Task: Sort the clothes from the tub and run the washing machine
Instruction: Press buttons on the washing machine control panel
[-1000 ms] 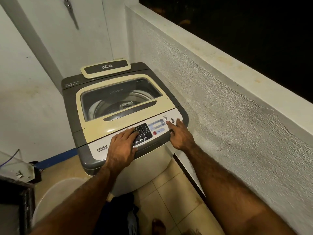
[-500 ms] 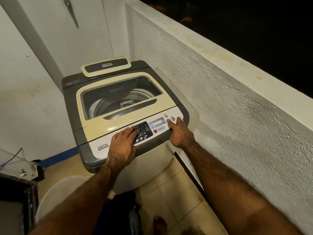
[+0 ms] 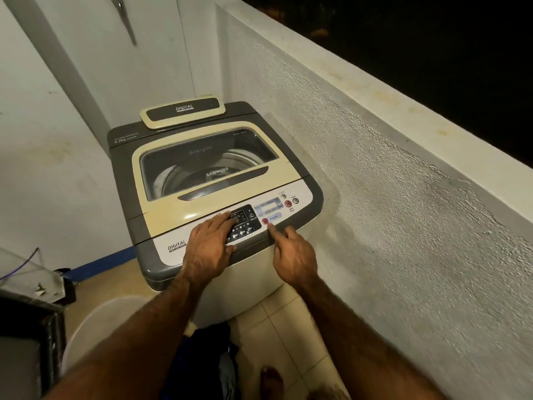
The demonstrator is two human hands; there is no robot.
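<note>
Our left hand (image 3: 208,249) lies flat, palm down, on the front edge of the washing machine (image 3: 213,192), fingers spread over the dark button panel (image 3: 240,223), gripping nothing. Our right hand (image 3: 292,255) is loosely curled with only the index finger out; its tip sits at the red button (image 3: 264,221) next to the "Program" label, and we can't quite tell if it's pressing or just touching. It holds nothing either. The cream lid (image 3: 213,180) is shut, and the steel drum shows through its window; the glare is too strong to see any load inside. A second red button (image 3: 287,204) and a small round one are near the right corner. The machine stands in the corner against the rough grey wall (image 3: 389,212). Down on the tiled floor (image 3: 282,327), a dark heap of clothes (image 3: 213,365) lies between our arms, beside the pale round tub (image 3: 101,327) at left.
</note>
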